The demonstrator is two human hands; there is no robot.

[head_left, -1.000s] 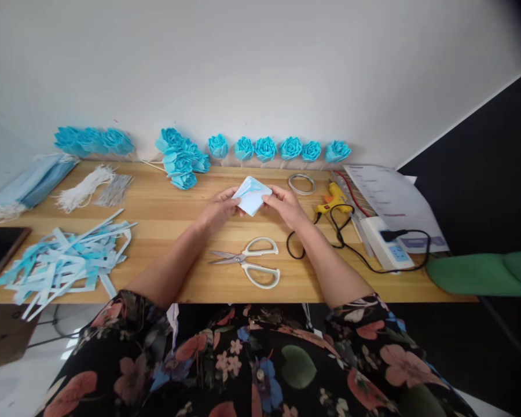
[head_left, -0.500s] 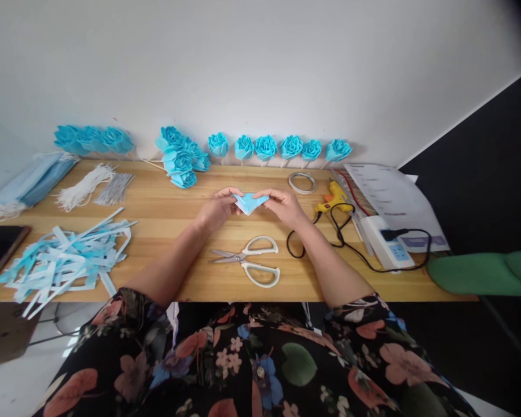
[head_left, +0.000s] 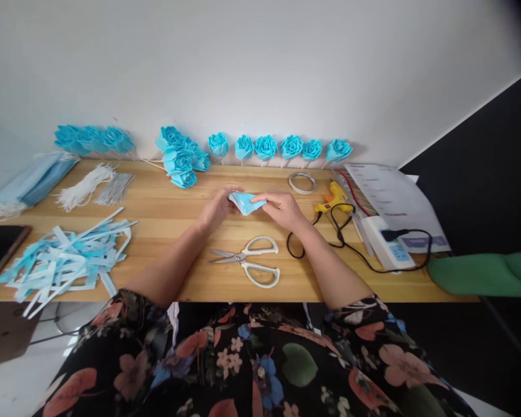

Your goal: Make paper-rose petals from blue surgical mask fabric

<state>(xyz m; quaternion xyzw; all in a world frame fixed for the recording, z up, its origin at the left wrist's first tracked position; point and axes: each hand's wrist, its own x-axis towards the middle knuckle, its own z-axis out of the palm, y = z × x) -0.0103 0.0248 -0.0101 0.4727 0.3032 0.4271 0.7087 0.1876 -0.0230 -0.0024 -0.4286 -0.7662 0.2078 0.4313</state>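
Between my two hands is a small folded piece of light-blue mask fabric (head_left: 248,204), its lower corner pointing down toward me. My left hand (head_left: 218,207) grips its left side, with the thumb hidden behind the layers. On the other side my right hand (head_left: 283,207) pinches the right corner, thumb underneath and index finger along the front. White-handled scissors (head_left: 247,259) lie on the wooden table (head_left: 195,282) below the hands, blades parted and pointing left.
Blue fabric flowers (head_left: 265,148) on sticks lean along the wall. At left are cut strips (head_left: 69,260), white cords (head_left: 89,185), grey wires (head_left: 114,189), flat masks (head_left: 35,182) and a phone (head_left: 2,249). A wire coil (head_left: 303,183), yellow glue gun (head_left: 333,197) and power strip (head_left: 388,246) sit right.
The folded fabric has tilted, its left end now raised and showing several layered edges. My left thumb has slipped out of sight behind it, and my right hand's fingers have shifted slightly.
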